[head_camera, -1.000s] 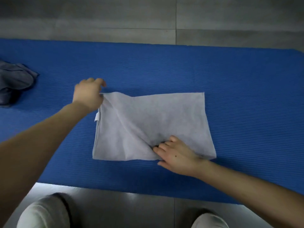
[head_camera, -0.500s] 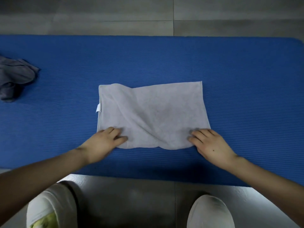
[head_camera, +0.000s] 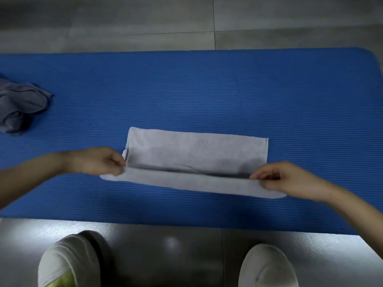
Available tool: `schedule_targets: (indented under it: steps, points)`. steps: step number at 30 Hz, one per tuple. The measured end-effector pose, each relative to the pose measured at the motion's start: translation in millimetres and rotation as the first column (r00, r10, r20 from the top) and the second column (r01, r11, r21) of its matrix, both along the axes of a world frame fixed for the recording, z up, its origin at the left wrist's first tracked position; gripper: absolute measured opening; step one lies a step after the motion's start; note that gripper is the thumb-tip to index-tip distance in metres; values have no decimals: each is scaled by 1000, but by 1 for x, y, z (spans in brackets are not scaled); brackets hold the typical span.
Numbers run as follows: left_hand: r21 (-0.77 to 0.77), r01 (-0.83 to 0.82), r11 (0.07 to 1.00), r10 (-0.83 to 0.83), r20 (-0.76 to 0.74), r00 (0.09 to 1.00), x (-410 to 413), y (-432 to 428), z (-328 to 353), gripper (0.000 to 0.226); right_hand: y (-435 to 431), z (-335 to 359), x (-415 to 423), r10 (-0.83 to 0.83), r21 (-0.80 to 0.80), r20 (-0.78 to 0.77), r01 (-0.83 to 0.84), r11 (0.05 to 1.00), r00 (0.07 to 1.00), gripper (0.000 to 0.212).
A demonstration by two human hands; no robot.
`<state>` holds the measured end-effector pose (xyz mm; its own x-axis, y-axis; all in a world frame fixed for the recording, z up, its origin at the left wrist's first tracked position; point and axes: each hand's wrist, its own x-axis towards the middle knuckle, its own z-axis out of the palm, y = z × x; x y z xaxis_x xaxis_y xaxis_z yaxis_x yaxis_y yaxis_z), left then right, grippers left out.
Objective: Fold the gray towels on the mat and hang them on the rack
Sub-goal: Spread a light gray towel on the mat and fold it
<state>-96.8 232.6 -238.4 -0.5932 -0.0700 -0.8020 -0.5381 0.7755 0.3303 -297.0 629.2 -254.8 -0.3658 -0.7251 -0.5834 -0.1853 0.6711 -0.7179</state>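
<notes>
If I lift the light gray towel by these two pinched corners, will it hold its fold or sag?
Probably sags: the light gray towel curls limply between the left hand and right hand. Likely light, since fingertip pinches raise its edge. The ribbed mat may resist sliding.

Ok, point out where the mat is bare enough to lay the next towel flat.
Widest: the mat right of the held towel, to the mat's right edge. Also the far strip beyond that towel. Crowded: the middle, where left hand and right hand pinch the towel, and the left edge, under the crumpled towel.
</notes>
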Motion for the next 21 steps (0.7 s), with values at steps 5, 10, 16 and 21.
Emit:
schedule_targets:
  steps: [5,10,16,21]
  points:
    - [243,-466,851,491,-50,870,-26,-11,6,21,-14,-1,-34,-324,-67,46,327,943,945,13]
    - [203,-544,814,580,-242,778,-51,-26,-15,16,-36,-22,-59,-407,-109,-100,397,911,908,10]
    - [-92,-515,853,453,-361,815,-76,-31,-55,15,-55,-46,-85,-383,-101,-194,370,924,903,9]
    - [-577,-293,762,-213,-651,728,-71,11,-59,31,-53,-48,-66,-281,-231,-804,160,960,525,18]
